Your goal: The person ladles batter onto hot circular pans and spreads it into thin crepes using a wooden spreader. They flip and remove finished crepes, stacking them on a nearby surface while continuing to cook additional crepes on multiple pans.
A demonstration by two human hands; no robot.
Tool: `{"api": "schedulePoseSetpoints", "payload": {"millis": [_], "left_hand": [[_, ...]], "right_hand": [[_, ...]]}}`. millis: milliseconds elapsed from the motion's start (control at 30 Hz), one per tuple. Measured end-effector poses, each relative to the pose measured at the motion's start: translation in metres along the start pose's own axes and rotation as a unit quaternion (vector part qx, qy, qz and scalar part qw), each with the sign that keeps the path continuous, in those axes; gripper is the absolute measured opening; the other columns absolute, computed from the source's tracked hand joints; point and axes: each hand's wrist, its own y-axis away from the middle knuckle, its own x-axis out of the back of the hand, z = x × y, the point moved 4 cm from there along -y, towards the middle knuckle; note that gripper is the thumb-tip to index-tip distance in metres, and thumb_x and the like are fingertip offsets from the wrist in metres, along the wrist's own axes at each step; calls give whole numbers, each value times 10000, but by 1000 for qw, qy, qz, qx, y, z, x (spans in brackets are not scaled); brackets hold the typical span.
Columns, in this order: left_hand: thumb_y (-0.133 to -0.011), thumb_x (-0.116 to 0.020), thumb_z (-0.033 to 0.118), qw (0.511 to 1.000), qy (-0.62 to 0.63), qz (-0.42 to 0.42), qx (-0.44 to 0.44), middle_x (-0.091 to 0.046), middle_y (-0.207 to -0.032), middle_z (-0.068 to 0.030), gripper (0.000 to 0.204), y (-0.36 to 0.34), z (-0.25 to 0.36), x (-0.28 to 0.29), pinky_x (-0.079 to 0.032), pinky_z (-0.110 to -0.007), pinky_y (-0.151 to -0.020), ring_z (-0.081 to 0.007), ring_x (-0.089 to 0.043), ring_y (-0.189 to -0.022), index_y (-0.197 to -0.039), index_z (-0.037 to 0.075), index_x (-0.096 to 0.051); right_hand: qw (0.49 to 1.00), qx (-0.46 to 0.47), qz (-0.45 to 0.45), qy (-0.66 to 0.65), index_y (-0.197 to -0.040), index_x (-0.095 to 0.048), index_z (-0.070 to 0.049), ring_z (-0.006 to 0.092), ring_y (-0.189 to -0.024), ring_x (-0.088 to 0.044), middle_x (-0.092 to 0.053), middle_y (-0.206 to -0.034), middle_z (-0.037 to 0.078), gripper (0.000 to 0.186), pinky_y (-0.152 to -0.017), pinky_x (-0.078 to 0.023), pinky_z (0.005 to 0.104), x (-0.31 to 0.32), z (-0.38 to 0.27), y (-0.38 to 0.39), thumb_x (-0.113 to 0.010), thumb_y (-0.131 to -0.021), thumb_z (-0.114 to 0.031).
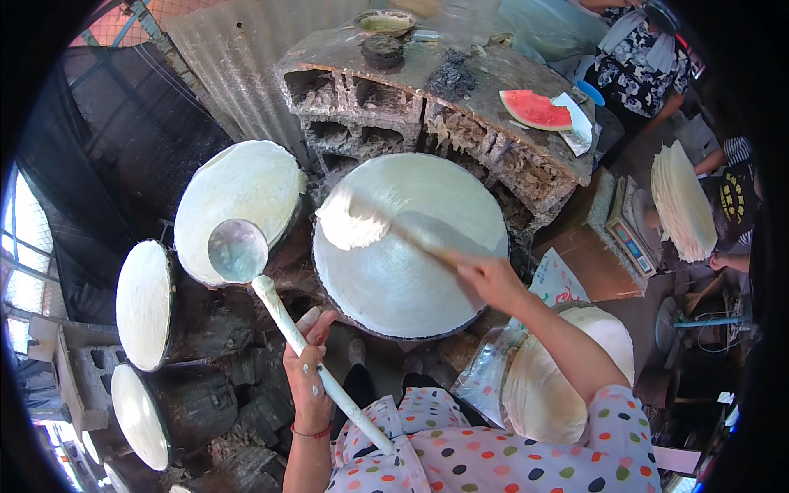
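My left hand (308, 361), spotted with white batter, holds the long white-wrapped handle of a metal ladle (238, 251); its bowl overlaps the lower part of a white-coated round griddle (222, 181) at the left. My right hand (485, 279) grips a thin wooden spreader (444, 255), blurred by motion, over the large central round griddle (386, 296). A pale layer coats that griddle, with a bright white patch of batter (345, 222) at its upper left, where the spreader's far end is smeared.
More coated griddles (141, 304) line the left. Behind is a block ledge (362, 107) with watermelon (534, 111). Round sheets (559, 378) lie at my lower right. At right, one co-worker (744, 201) holds stacked sheets (682, 201) beside a scale (629, 230); another person (641, 66) is farther back.
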Motion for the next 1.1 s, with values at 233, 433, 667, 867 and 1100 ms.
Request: {"api": "schedulePoseSetpoints", "payload": {"millis": [233, 433, 667, 867, 1100], "left_hand": [[-739, -443, 74, 999, -35, 22, 0, -580, -1215, -234, 614, 9, 2, 0, -349, -360, -1079, -282, -522, -1207, -1323, -106, -385], [-698, -427, 8, 999, -3, 32, -12, -595, -1211, -217, 599, 8, -1, 3, -360, -299, -1043, -235, -552, -1158, -1287, -100, -443], [-702, -421, 1, 999, -7, 37, 2, -596, -1205, -227, 600, 15, 0, -7, -360, -309, -1055, -244, -552, -1158, -1290, -119, -420], [-730, -449, 56, 999, -14, 32, 0, -566, -1218, -241, 591, 18, -2, -6, -347, -369, -1086, -287, -521, -1203, -1299, -101, -404], [-747, -447, 68, 999, -32, 8, -1, -566, -1220, -235, 584, 22, -3, -4, -342, -369, -1084, -279, -512, -1213, -1305, -94, -398]], "right_hand": [[994, 25, -81, -74, -1233, -601, -70, 163, -1048, -615, -666, -1141, 136, 313, -916, -454, 291, -17, -16, -41, -535, -939, -152], [995, 61, -5, -81, -1238, -605, -115, 263, -1003, -648, -663, -1116, 148, 335, -879, -480, 315, -7, 10, -3, -566, -913, -186], [990, 25, -132, -42, -1246, -597, -109, 252, -1007, -651, -660, -1118, 154, 344, -852, -489, 325, -20, -23, -16, -563, -914, -192], [992, 14, 45, -115, -1243, -591, -93, 269, -1003, -654, -650, -1134, 165, 342, -862, -490, 329, -6, 18, 18, -556, -917, -192], [997, 29, -66, -40, -1261, -565, -35, 151, -907, -631, -692, -1032, 131, 361, -815, -486, 284, -17, -12, 44, -552, -930, -179]]}}
